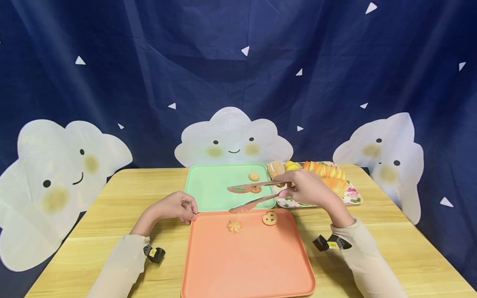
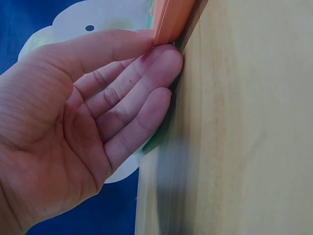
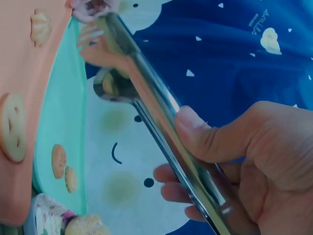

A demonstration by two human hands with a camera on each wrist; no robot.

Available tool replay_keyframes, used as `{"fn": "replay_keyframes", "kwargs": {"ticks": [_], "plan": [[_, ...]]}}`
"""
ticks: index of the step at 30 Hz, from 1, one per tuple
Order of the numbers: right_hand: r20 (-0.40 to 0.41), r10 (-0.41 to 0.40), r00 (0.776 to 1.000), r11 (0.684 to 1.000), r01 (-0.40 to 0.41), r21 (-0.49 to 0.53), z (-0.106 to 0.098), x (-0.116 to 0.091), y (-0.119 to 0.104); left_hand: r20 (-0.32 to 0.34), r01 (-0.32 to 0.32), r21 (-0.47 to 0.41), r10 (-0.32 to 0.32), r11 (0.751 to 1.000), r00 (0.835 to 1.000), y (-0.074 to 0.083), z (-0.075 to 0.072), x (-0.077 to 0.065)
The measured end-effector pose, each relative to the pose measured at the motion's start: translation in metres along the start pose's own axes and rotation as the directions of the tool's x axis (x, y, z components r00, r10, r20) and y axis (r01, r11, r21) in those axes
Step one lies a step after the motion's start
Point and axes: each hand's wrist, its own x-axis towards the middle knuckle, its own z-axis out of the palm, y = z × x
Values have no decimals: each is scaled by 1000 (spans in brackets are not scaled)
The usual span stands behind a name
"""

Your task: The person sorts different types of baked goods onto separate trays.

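Gripping the long shiny metal tongs with curled fingers, your right hand holds their tips spread apart above the rectangular pale-green tray at the far side. Your left hand pinches the far left corner of the rectangular orange tray on the near wooden surface. Two small round tan biscuits lie at the green tray's right; a flower-shaped biscuit and a round holed biscuit lie toward the orange tray's far edge.

backdrop: navy cloth | print: smiling white clouds, white triangles | furniture: pale wood-grain table
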Motion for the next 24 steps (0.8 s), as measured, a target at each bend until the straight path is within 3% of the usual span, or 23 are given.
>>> {"fn": "replay_keyframes", "kwargs": {"ticks": [6,13,24], "plan": [[53,-140,989,986,134,97,1,0,-3,0,0,0,0,1000,1000,0,0,0],[58,-238,970,970,234,67,8,3,-5,-1,1,9,-1,1000,1000,0,0,0],[130,-215,968,976,209,60,16,7,-11,-4,-5,5,5,1000,1000,1,1,-1]]}}
